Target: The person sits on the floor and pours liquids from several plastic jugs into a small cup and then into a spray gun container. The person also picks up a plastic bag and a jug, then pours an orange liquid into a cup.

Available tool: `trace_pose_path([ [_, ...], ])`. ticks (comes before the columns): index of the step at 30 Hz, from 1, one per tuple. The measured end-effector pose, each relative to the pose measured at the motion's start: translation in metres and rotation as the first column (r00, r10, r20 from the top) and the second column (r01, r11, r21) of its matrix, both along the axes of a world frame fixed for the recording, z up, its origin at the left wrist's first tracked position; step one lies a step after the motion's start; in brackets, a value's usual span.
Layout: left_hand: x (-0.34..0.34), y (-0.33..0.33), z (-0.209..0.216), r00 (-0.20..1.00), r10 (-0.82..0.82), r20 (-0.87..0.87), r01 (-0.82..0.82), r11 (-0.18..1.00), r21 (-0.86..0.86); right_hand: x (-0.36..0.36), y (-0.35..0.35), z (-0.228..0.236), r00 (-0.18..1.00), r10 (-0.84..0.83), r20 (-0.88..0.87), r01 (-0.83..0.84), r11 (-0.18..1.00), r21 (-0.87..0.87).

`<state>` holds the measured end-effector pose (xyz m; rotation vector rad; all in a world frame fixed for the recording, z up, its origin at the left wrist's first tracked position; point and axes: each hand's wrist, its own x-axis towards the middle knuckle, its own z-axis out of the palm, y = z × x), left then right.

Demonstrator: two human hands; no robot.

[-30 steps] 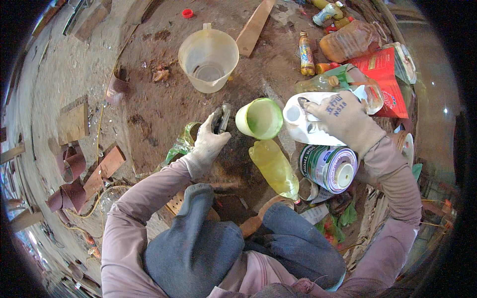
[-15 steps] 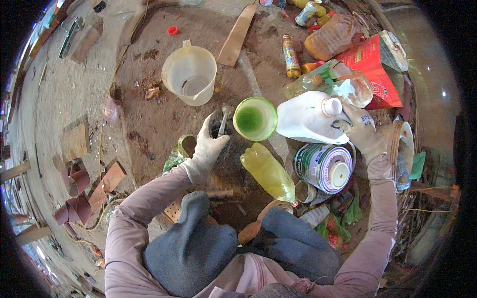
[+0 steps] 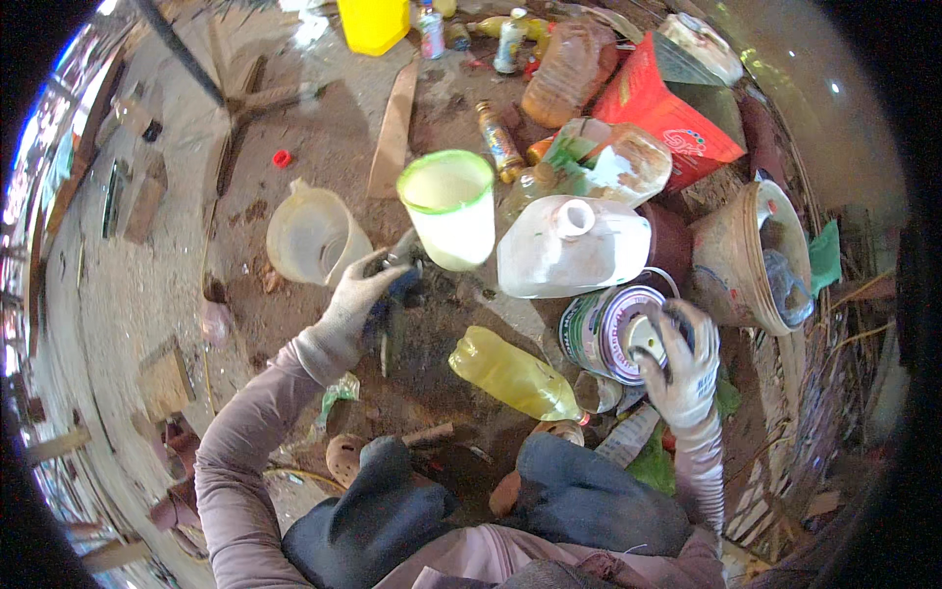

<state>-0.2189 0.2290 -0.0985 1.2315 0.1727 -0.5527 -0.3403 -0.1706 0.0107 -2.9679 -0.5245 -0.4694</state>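
My gloved left hand (image 3: 355,299) is curled beside a slim grey handle (image 3: 403,245); dark parts lie near the fingers, and I cannot make out what they hold. My gloved right hand (image 3: 685,365) has its fingers apart over a labelled metal can (image 3: 587,329), near the round white piece (image 3: 640,337) on its end. Behind the can lies a white plastic jug (image 3: 549,250), its neck uncapped. A pale cup with a green rim (image 3: 453,221) stands between my left hand and the jug. A clear bottle of yellow liquid (image 3: 515,375) lies in front of them.
A translucent measuring jug (image 3: 304,236) stands at left, with a red cap (image 3: 282,158) beyond it. Nested buckets (image 3: 721,265) lie at right. Toward the back are a wooden board (image 3: 392,133), a small bottle (image 3: 500,140), a large brown bottle (image 3: 567,74) and a red bag (image 3: 643,93).
My right hand has left the white jug's neck and moved down to the can. The view has shifted; a yellow container shows at the top, and the green-rimmed cup now appears side-on.
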Motion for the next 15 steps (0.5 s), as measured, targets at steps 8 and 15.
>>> trace_pose_path([
  [8, 0.141, -0.067, 0.05, 0.936, -0.198, 0.291, 0.198, 0.98, 0.032, -0.038, 0.0, -0.037, 0.999, -0.001, -0.046, 0.009, 0.982, 0.189],
  [15, 0.204, -0.151, 0.079, 0.918, -0.266, 0.295, 0.214, 0.957, 0.198, -0.04, -0.02, -0.047, 1.0, 0.006, -0.03, 0.002, 0.97, 0.244],
])
